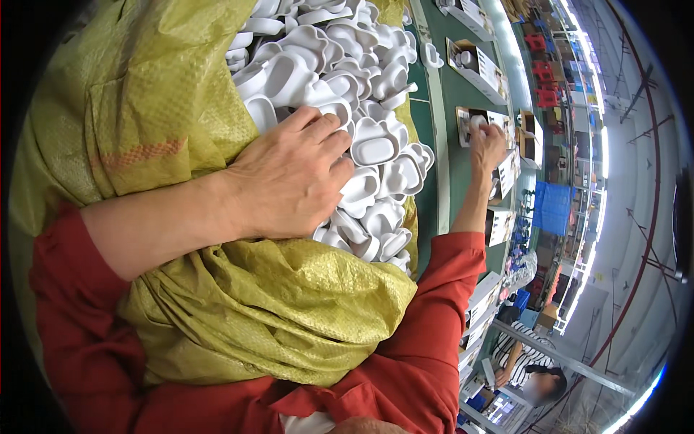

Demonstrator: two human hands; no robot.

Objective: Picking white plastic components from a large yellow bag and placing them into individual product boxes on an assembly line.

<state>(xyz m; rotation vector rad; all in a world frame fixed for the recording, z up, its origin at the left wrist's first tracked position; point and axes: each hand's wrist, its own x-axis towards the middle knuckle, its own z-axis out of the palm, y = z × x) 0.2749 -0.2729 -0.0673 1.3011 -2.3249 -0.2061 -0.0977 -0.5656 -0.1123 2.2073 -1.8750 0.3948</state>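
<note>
My left hand (289, 173) lies palm down on a heap of small white plastic shells (361, 94) inside a yellow-green woven sack (275, 304). Its fingers curl into the pile; whether they grip a shell is hidden. My right hand (489, 145) is stretched out over the green conveyor belt (463, 94). Its fingertips hold a small white part (477, 123) at an open box (486, 124) lying on the belt. Both arms wear red sleeves.
More open boxes (481, 65) with white parts lie in a row along the belt, and others (499, 226) lie nearer. A person in a striped top (524, 365) sits further down the line. A blue crate (553, 207) and shelves stand beyond.
</note>
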